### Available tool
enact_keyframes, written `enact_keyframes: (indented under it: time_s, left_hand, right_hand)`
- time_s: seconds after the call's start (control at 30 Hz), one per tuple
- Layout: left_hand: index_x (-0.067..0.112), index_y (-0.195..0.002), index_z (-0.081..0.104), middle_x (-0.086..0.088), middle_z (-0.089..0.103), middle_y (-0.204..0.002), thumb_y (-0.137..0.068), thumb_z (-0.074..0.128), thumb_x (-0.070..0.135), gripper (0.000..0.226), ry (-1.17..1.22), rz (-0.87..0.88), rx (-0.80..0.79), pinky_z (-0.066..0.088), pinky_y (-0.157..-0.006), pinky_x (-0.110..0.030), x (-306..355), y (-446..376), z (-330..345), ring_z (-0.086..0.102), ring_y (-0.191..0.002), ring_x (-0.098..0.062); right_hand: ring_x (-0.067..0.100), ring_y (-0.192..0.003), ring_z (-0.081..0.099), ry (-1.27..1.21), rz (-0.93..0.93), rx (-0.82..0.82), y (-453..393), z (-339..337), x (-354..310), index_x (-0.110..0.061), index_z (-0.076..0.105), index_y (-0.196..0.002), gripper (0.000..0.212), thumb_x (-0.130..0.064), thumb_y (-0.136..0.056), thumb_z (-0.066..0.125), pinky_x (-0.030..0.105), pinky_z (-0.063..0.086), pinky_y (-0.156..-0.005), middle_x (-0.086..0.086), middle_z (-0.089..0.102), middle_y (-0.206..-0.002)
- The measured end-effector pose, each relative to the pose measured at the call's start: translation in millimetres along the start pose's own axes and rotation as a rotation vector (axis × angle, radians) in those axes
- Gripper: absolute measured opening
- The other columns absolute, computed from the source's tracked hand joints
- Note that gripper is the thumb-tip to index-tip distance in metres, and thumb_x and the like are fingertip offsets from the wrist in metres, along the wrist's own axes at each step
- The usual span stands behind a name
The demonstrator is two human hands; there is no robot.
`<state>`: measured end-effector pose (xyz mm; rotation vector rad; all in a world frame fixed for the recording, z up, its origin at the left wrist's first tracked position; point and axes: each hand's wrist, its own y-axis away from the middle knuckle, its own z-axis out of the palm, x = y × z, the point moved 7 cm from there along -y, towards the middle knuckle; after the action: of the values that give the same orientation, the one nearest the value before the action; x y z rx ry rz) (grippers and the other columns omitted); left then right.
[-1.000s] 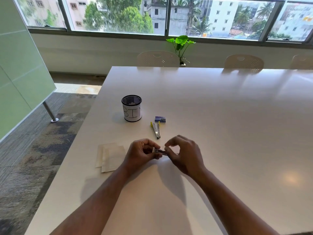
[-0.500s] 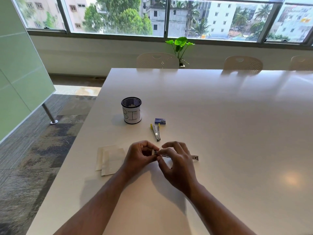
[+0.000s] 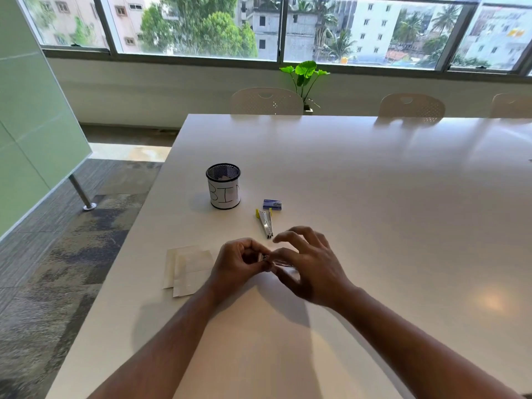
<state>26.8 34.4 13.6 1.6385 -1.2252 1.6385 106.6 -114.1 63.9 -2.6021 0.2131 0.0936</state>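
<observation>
— Where is the metal piece (image 3: pixel 266 259)?
— At the centre of the frame, just above the desk (image 3: pixel 374 211), between both hands.
— How do the hands hold it?
— The left hand (image 3: pixel 239 263) curls its fingers round the left end. The right hand (image 3: pixel 308 269) pinches the other end, its remaining fingers raised and spread.
— What else is there?
— A stapler (image 3: pixel 264 223) lies just above the hands, with a blue box (image 3: pixel 272 204) beyond it. A bin (image 3: pixel 223 187) stands to the upper left, and papers (image 3: pixel 187 269) lie left of the left hand.
</observation>
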Motion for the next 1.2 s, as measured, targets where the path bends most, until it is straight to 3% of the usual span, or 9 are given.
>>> enact_keyframes:
  time_s: [0.2, 0.4, 0.5, 0.67, 0.77, 0.9, 1.03, 1.2]
  left_hand:
    - [0.022, -0.095, 0.079, -0.006, 0.081, -0.087, -0.073, 0.093, 0.016, 0.027, -0.006, -0.008, 0.01, 0.06, -0.075, -0.028, 1.7, -0.1, 0.7, 0.077, -0.08, -0.018]
    - [0.026, -0.096, 0.077, -0.007, 0.081, -0.09, -0.071, 0.094, 0.021, 0.03, -0.006, -0.023, 0.008, 0.063, -0.078, -0.035, 0.9, 0.7, -1.0, 0.078, -0.084, -0.024]
    - [0.025, -0.096, 0.076, -0.01, 0.081, -0.09, -0.073, 0.093, 0.019, 0.028, 0.055, -0.044, 0.018, 0.059, -0.076, -0.031, 0.6, 0.3, -1.4, 0.075, -0.081, -0.021]
    - [0.022, -0.103, 0.072, -0.012, 0.08, -0.09, -0.081, 0.086, 0.01, 0.028, 0.121, -0.049, 0.027, 0.058, -0.078, -0.031, 1.8, -0.5, -1.5, 0.074, -0.081, -0.022]
    - [0.025, -0.111, 0.07, -0.012, 0.078, -0.09, -0.083, 0.084, 0.012, 0.034, 0.138, -0.025, 0.037, 0.057, -0.075, -0.025, 5.5, -0.8, -1.8, 0.074, -0.08, -0.02]
    - [0.016, -0.124, 0.061, -0.013, 0.078, -0.099, -0.079, 0.086, 0.021, 0.052, 0.144, -0.019, 0.058, 0.059, -0.079, -0.028, 5.6, -1.8, -4.7, 0.077, -0.088, -0.023]
    - [0.009, -0.111, 0.073, -0.009, 0.08, -0.097, -0.08, 0.085, 0.002, 0.034, 0.051, -0.021, 0.061, 0.057, -0.085, -0.03, 1.3, -2.3, -3.1, 0.076, -0.089, -0.018]
    - [0.01, -0.105, 0.076, 0.0, 0.08, -0.092, -0.079, 0.084, -0.004, 0.03, 0.018, -0.007, 0.073, 0.057, -0.082, -0.022, 4.3, -1.4, -2.1, 0.074, -0.086, -0.01]
  right_hand:
    - [0.02, -0.129, 0.049, -0.091, 0.114, 0.057, 4.8, -3.9, 2.8, -0.036, 0.072, -0.103, 0.019, -0.05, -0.094, 0.063, 0.04, 0.048, -0.092, -0.011, 0.06, -0.133]
    - [0.018, -0.114, 0.058, -0.19, 0.268, 0.13, 7.8, -2.9, 11.5, -0.029, 0.07, -0.108, 0.022, -0.041, -0.09, 0.071, 0.041, 0.053, -0.087, -0.009, 0.064, -0.117]
    - [0.01, -0.096, 0.066, -0.28, 0.369, 0.047, 10.3, 2.5, 19.6, -0.032, 0.067, -0.114, 0.028, -0.043, -0.089, 0.069, 0.037, 0.056, -0.082, -0.016, 0.068, -0.105]
    - [0.008, -0.078, 0.065, -0.271, 0.387, -0.056, 13.4, 11.1, 21.5, -0.032, 0.07, -0.107, 0.016, -0.039, -0.093, 0.067, 0.037, 0.055, -0.072, -0.015, 0.072, -0.094]
    - [0.012, -0.079, 0.064, -0.31, 0.419, -0.04, 14.1, 16.5, 19.4, -0.028, 0.071, -0.106, 0.017, -0.039, -0.096, 0.065, 0.037, 0.055, -0.072, -0.013, 0.07, -0.097]
    - [0.014, -0.089, 0.063, -0.412, 0.514, 0.132, 14.2, 14.3, 21.1, -0.021, 0.077, -0.105, 0.015, -0.031, -0.094, 0.072, 0.032, 0.052, -0.076, -0.009, 0.066, -0.098]
    - [0.009, -0.088, 0.054, -0.357, 0.515, 0.006, 8.9, 25.3, 13.5, -0.027, 0.077, -0.102, 0.015, -0.032, -0.089, 0.077, 0.027, 0.039, -0.074, -0.019, 0.06, -0.088]
    - [0.01, -0.09, 0.057, -0.25, 0.536, -0.011, 7.5, 21.1, 15.3, -0.031, 0.077, -0.098, 0.015, -0.038, -0.085, 0.076, 0.025, 0.04, -0.074, -0.018, 0.069, -0.09]
